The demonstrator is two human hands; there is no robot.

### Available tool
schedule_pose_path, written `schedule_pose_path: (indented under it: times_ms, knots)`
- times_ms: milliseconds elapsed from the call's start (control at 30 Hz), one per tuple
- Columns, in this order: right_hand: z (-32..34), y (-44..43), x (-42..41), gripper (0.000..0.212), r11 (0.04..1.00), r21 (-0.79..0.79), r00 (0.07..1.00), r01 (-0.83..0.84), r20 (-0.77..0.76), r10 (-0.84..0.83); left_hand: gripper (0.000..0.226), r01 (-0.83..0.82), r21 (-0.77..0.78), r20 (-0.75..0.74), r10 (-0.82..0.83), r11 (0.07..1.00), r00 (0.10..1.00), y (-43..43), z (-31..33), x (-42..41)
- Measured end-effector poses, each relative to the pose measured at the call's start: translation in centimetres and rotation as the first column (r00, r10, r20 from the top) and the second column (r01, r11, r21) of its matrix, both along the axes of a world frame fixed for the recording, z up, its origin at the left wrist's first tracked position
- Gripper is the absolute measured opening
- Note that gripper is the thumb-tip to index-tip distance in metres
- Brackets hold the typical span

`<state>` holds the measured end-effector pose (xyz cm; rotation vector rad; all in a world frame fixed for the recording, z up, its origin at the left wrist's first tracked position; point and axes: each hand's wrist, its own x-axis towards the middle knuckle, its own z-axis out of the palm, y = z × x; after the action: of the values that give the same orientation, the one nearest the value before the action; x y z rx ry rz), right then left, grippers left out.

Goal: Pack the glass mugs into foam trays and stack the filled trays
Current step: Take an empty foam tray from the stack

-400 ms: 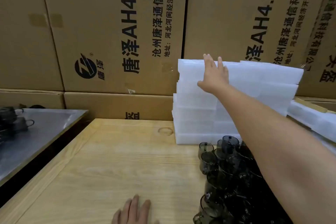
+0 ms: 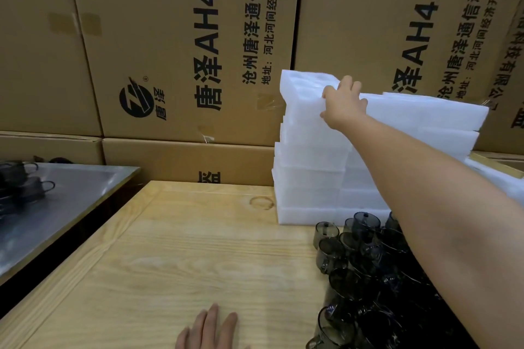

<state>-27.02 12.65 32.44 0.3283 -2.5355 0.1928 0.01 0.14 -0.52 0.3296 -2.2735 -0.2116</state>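
A stack of white foam trays [image 2: 309,176] stands at the back right of the wooden table [image 2: 175,258]. My right hand [image 2: 344,103] grips the near edge of the top foam tray [image 2: 303,88], which is tilted up so its moulded cavities show. Several smoky dark glass mugs [image 2: 357,238] are crowded on the table in front of the stack, partly hidden under my right forearm. My left hand [image 2: 211,330] rests flat on the table at the bottom edge, fingers straight.
Large printed cardboard boxes [image 2: 184,51] form a wall behind the table. A metal-topped table [image 2: 71,195] at the left carries a few more dark mugs [image 2: 25,181]. More foam pieces [image 2: 499,178] lie at the far right.
My right hand has curled over the top foam tray's edge and tilted it up from the stack. My left hand stays flat on the table.
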Motion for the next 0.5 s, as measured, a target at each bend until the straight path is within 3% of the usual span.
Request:
schedule_pose_path:
  times_ms: [100, 200, 300, 333, 367, 400, 433, 500]
  knots:
    - [0.8, 0.4, 1.5, 0.037, 0.998, -0.052, 0.998, -0.040, -0.044, 0.038, 0.054, -0.026, 0.059, 0.253, 0.010, 0.998, 0.968, 0.3, -0.2, 0.7]
    - [1.4, 0.8, 4.6, 0.033, 0.975, -0.125, 0.978, -0.181, -0.122, 0.166, 0.062, -0.015, 0.210, 0.447, -0.083, 0.978, 0.891, 0.6, 1.0, 1.8]
    - [0.8, 1.8, 9.5, 0.033, 0.903, -0.132, 0.908, -0.409, -0.155, 0.389, 0.064, -0.042, 0.182, 0.502, -0.056, 0.982, 0.863, 0.2, 2.0, 2.8]
    - [0.1, 2.2, 11.5, 0.033, 0.868, -0.114, 0.873, -0.483, -0.143, 0.466, 0.058, -0.025, 0.300, 0.430, -0.113, 0.954, 0.896, -0.2, 2.2, 2.9]
    - [-0.8, 2.6, 13.6, 0.032, 0.835, -0.083, 0.837, -0.544, -0.121, 0.533, 0.047, 0.027, 0.532, 0.292, -0.213, 0.846, 0.932, -0.5, 2.5, 3.2]
    - [-1.9, 2.9, 15.7, 0.030, 0.802, -0.048, 0.802, -0.595, -0.099, 0.589, 0.035, 0.129, 0.763, 0.073, -0.283, 0.633, 0.956, -0.6, 3.4, 3.7]
    - [-3.2, 3.2, 17.8, 0.029, 0.768, -0.015, 0.767, -0.640, -0.073, 0.638, 0.026, 0.219, 0.888, -0.124, -0.249, 0.404, 0.961, -0.9, 4.4, 4.3]
    - [-6.2, 3.6, 21.9, 0.027, 0.682, 0.036, 0.682, -0.730, -0.004, 0.731, 0.022, 0.355, 0.934, -0.356, -0.065, -0.033, 0.932, -2.5, 6.0, 5.5]
